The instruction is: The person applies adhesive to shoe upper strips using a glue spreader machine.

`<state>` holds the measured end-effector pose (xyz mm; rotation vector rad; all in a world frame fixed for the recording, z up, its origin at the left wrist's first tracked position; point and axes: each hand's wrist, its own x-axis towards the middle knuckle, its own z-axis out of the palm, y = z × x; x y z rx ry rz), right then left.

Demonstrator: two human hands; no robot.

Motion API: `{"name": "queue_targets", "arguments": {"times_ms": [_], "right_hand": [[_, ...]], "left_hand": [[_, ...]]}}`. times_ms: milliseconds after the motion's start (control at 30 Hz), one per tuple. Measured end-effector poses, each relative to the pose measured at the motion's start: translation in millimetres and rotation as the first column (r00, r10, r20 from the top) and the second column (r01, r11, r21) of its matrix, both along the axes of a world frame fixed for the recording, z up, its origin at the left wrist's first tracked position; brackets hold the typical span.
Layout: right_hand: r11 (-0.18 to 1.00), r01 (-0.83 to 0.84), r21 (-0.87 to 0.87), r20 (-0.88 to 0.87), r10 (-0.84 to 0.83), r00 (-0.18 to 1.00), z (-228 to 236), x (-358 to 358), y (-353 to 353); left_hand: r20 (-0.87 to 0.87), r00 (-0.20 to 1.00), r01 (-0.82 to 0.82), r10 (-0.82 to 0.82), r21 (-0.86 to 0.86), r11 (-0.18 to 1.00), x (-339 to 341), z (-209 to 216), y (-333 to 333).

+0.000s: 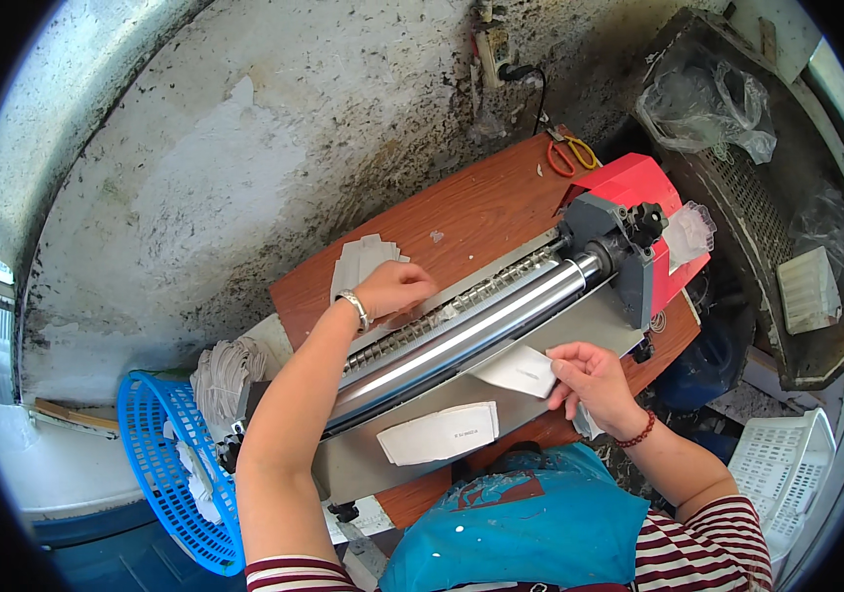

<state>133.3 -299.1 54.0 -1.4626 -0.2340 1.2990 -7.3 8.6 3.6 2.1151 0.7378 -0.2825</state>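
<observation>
A roller machine with a shiny metal roller [461, 340] lies diagonally before me, a spiral-ribbed bar behind the roller. My left hand [394, 293] is stretched over the machine to its far side, fingers curled and pressed together; whatever they pinch is hidden. Beside it, a fanned stack of off-white cut pieces [363, 262] lies on the wooden board. My right hand [592, 383] pinches a white flat piece [519, 372] by its right end, over the metal feed plate [560, 335]. Nearer me, a curved white pile of pieces [439, 434] with small print rests on that plate.
Red-and-yellow-handled scissors [570, 153] lie on the brown board [481, 222] at the back. A blue basket [180, 474] with white pieces stands left, near a bundle of pale strips [230, 380]. The red machine housing [629, 183] and a white crate [782, 474] are on the right.
</observation>
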Motion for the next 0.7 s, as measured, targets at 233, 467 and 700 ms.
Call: {"name": "queue_targets", "arguments": {"times_ms": [233,467,700], "right_hand": [[0.989,-0.137,0.061,0.214,0.121,0.969,-5.3,-24.3,2.3],[0.753,-0.654,-0.069,0.992,0.121,0.035,-7.5,-58.7,26.2],[0.718,-0.695,-0.043,0.996,0.088,0.03,-14.3,-59.3,25.9]], "left_hand": [[0.1,0.993,0.095,-0.067,-0.31,0.946,18.9,6.3,-17.0],[0.424,0.855,-0.358,0.299,0.065,0.932,-5.2,-16.7,31.1],[-0.148,0.98,0.024,0.135,0.755,0.655,-34.7,-22.3,46.0]]}}
